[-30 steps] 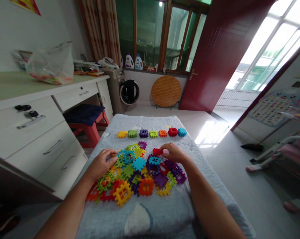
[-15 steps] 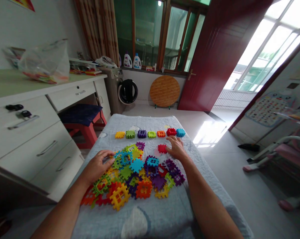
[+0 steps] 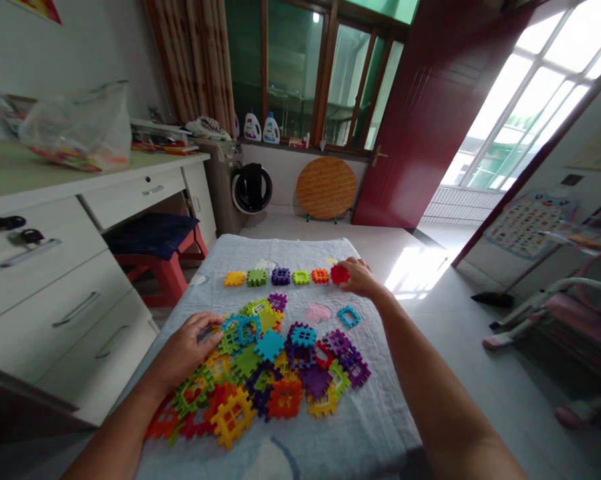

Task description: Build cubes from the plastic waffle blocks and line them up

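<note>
Toothed plastic pieces in several colours lie in a loose pile, with a light blue piece point(image 3: 269, 345) near its middle. Against the pile's left edge rests my left hand point(image 3: 189, 343), fingers apart and holding nothing. Behind the pile runs a row of small stacks, from a yellow one point(image 3: 234, 279) at the left past a purple one point(image 3: 281, 277) to an orange one point(image 3: 320, 275). My right hand point(image 3: 359, 275) has its fingers closed on the red stack point(image 3: 339, 274) at the row's right end. A blue frame piece point(image 3: 349, 317) lies alone in front of that hand.
A pale blue cloth point(image 3: 375, 413) covers the table. Drawers point(image 3: 75, 307) and a stool point(image 3: 155, 240) stand on the left, a pink chair point(image 3: 555, 310) on the right. A round wooden board point(image 3: 326, 188) leans by the far wall.
My right hand has moved from the single red piece to the red stack. The blue stack no longer shows at the row's end, and a blue frame piece now lies in front. The view has shifted slightly.
</note>
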